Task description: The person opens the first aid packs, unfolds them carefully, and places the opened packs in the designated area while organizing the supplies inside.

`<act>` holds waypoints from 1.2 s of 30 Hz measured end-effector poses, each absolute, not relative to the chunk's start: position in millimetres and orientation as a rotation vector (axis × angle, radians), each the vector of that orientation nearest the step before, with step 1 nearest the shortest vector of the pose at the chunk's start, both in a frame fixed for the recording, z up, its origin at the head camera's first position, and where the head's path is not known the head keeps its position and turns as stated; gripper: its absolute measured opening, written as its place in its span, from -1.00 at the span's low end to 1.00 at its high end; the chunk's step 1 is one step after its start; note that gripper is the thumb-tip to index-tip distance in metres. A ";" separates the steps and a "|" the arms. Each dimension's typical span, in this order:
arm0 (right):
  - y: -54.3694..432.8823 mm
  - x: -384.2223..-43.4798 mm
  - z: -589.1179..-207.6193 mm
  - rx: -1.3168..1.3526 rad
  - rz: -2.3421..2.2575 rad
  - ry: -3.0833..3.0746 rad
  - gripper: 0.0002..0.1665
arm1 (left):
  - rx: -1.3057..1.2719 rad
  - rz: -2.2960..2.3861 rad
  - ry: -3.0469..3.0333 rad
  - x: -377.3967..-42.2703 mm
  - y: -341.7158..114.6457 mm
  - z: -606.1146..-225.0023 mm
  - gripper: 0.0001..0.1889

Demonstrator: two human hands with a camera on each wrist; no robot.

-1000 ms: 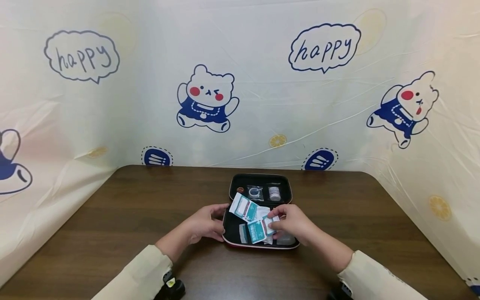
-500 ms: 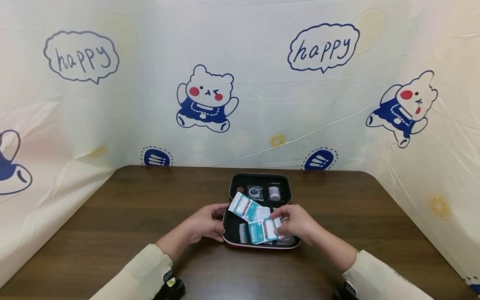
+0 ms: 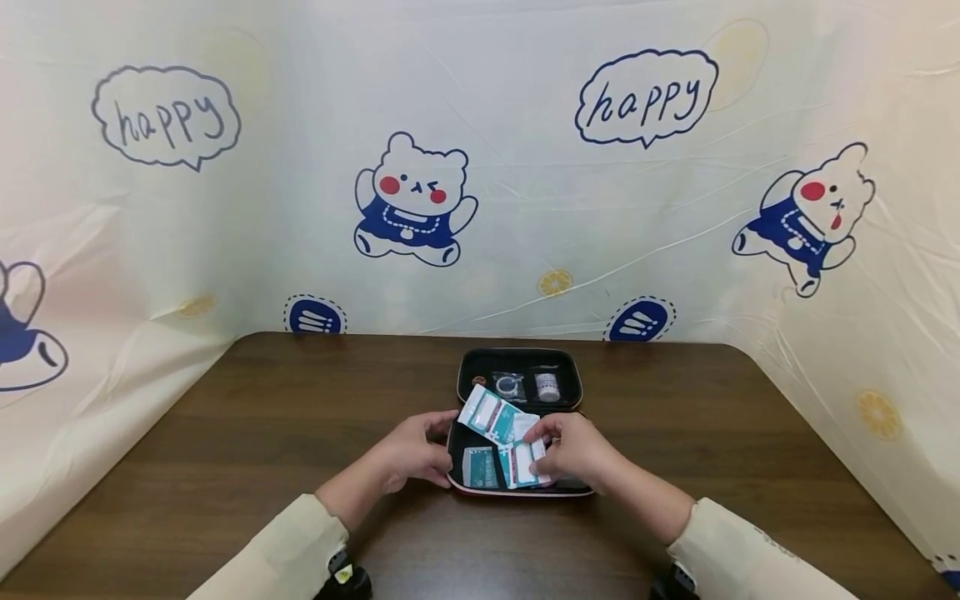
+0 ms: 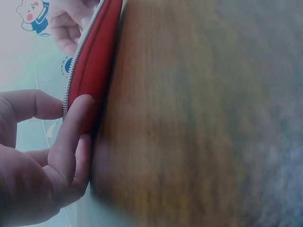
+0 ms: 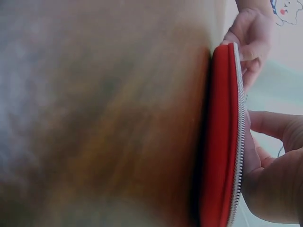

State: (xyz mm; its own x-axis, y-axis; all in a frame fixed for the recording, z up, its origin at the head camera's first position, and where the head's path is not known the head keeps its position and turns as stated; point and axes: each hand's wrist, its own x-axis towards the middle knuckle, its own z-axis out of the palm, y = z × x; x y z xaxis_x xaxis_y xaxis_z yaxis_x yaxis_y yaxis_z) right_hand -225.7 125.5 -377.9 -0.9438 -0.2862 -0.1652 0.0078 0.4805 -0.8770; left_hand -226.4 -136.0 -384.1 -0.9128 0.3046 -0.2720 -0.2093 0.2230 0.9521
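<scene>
A zip case lies open on the table, red outside and black inside, with a silver zip along its rim. My left hand holds its left edge; in the left wrist view, the thumb lies on the red side and another finger touches the zip. Over the front half, my right hand pinches a white and teal packet. A teal packet lies left of the black strap. Another white and teal packet slants across the case's middle. In the right wrist view the case wall hides the right fingertips.
The far half of the case holds a small white bottle, a clear-wrapped ring-shaped roll and a small brown round item. Brown tabletop surrounds the case. A printed curtain hangs behind the table.
My right hand has shifted slightly left with the packet it pinches. More of the teal packet now shows left of the strap. The left hand stays at the case edge.
</scene>
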 end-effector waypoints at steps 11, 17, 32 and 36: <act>135.4 -227.6 -370.3 -0.251 -1.449 2.433 -0.73 | 0.111 1.738 2.101 -225.6 -135.9 -383.8 -0.16; 130.5 -228.0 -374.8 -0.315 -1.479 2.391 -0.73 | 0.104 1.742 2.101 -226.2 -134.8 -384.9 -0.16; 115.2 -230.8 -377.5 -0.350 -1.373 2.462 -0.73 | 0.120 1.744 2.096 -226.1 -136.5 -385.9 -0.15; 117.4 -231.3 -372.9 -0.396 -1.227 2.549 -0.76 | 0.111 1.743 2.096 -226.4 -136.0 -385.6 -0.16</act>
